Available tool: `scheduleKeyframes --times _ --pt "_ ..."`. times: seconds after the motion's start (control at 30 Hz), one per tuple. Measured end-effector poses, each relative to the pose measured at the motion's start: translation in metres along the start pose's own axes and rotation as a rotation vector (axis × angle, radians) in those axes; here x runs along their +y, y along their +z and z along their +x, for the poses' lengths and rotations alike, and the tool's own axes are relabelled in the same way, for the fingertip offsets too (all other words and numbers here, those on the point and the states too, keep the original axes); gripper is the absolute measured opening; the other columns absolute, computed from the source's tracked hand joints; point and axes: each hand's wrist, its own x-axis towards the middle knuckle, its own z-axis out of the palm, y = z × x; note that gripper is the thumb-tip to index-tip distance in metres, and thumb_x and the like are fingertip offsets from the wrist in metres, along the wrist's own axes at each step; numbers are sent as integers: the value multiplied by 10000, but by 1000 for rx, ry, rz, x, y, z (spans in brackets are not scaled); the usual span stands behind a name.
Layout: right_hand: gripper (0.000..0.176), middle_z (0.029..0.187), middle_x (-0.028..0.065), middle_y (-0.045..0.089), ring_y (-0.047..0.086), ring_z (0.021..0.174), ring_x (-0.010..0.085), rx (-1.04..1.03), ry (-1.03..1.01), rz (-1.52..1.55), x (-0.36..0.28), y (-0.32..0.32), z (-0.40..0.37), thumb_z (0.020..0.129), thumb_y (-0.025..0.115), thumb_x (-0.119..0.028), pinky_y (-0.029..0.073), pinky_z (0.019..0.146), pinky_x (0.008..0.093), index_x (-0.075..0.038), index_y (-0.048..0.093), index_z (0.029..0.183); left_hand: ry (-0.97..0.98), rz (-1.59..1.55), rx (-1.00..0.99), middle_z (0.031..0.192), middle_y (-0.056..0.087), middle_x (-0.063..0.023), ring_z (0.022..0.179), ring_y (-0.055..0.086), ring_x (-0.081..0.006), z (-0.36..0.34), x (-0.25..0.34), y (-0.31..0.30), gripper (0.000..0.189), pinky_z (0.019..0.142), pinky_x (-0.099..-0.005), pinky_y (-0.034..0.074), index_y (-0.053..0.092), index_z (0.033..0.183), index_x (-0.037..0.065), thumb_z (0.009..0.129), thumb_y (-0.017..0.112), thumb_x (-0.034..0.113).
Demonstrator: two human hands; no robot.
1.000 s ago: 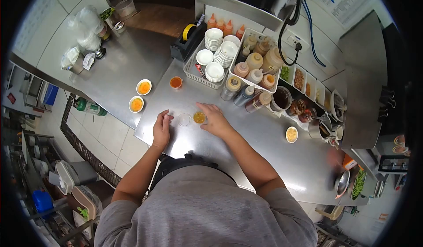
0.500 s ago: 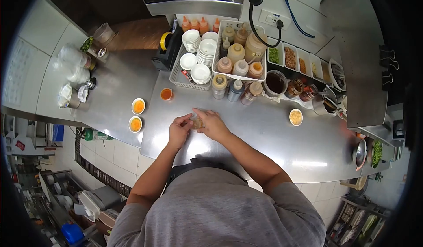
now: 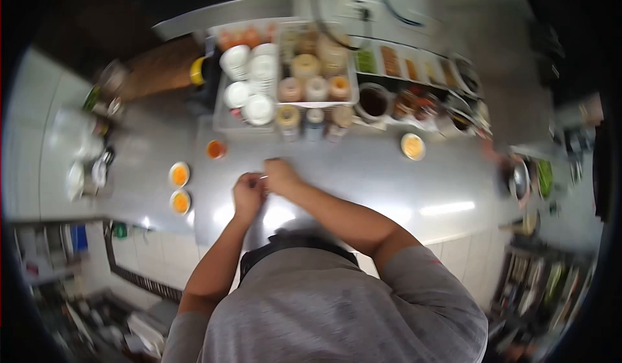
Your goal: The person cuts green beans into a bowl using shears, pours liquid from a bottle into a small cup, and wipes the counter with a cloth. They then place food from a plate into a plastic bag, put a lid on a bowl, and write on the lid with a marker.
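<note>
My left hand (image 3: 249, 193) and my right hand (image 3: 281, 174) meet over the steel counter (image 3: 343, 194), close to my body. Both have their fingers curled together around something small that is mostly hidden; only a pale edge shows between them. Motion blurs the view. Just beyond them stands a small cup of orange-red sauce (image 3: 216, 149). To the left are two white cups with orange contents, one (image 3: 179, 174) behind the other (image 3: 180, 201).
White bowls (image 3: 259, 109) are stacked in a basket at the back, beside a basket of squeeze bottles (image 3: 316, 89). Ingredient trays (image 3: 390, 61) and a dark sauce container (image 3: 374, 101) stand back right. A white cup (image 3: 413, 146) sits nearer. Metal bowl (image 3: 519, 179) at far right.
The camera view has shifted and blurred. My fingers have closed in more tightly, and the small clear container seen between my hands earlier is now mostly hidden.
</note>
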Motion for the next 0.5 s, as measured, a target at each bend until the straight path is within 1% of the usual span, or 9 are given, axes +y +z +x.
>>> scheduleKeyframes --times 0.07,0.1,0.17,0.23,0.3,0.33,0.4,0.47,0.5 --pt "269 936 263 648 654 893 365 -55 137 39 -13 -2 3 678 673 -153 531 771 434 14 668 890 109 49 -3 652 607 -79 483 533 -121 13 -21 -1 100 427 -284 421 611 916 -2 857 556 57" --pt "244 918 256 658 667 862 356 -93 97 -1 -18 -9 2 684 667 -145 535 758 430 15 693 866 46 -12 -53 651 596 -73 499 532 -116 18 -19 -2 105 423 -279 419 580 940 13 845 573 58" --pt "196 842 219 677 678 799 337 19 233 145 -30 -17 -5 697 657 -130 538 713 431 11 710 822 78 -67 -78 631 561 -46 485 516 -119 18 -7 3 82 410 -262 408 505 915 39 861 567 46" --pt "173 805 197 684 678 780 342 -81 404 324 -35 -22 2 678 687 -137 540 696 426 -8 715 790 116 -76 -189 620 542 -42 471 507 -109 23 -11 -2 49 399 -258 404 475 918 44 904 502 6" --pt "264 908 196 671 663 836 345 -69 183 148 -29 -27 -10 659 704 -97 530 734 425 -4 690 905 116 -46 -174 646 549 -42 440 490 -113 18 -2 -3 48 384 -266 403 473 914 47 936 508 73" --pt "264 908 196 671 663 836 345 -27 210 150 -23 -21 -17 659 704 -97 530 734 425 -4 690 905 107 -37 -210 705 561 -50 480 504 -111 17 -3 -5 81 408 -254 408 479 963 42 942 520 109" --pt "395 1035 201 619 631 915 340 361 71 160 -8 -21 -46 683 712 -86 508 789 425 -17 622 1061 123 -23 -279 764 574 -57 520 519 -109 18 -4 -11 134 431 -243 414 485 1011 37 948 531 146" --pt "475 1096 195 563 598 955 338 501 -60 243 14 -22 -96 724 712 -113 487 829 425 -30 543 1160 91 -118 -149 954 558 -71 702 532 -106 9 -11 -17 278 570 -223 429 465 1161 27 953 542 195" --pt "467 1045 176 595 603 939 330 535 -29 331 27 -25 -128 715 721 -128 486 829 421 -26 557 1140 95 -124 -172 954 558 -71 702 532 -106 -1 -11 -20 278 570 -223 429 465 1161 27 953 542 195"
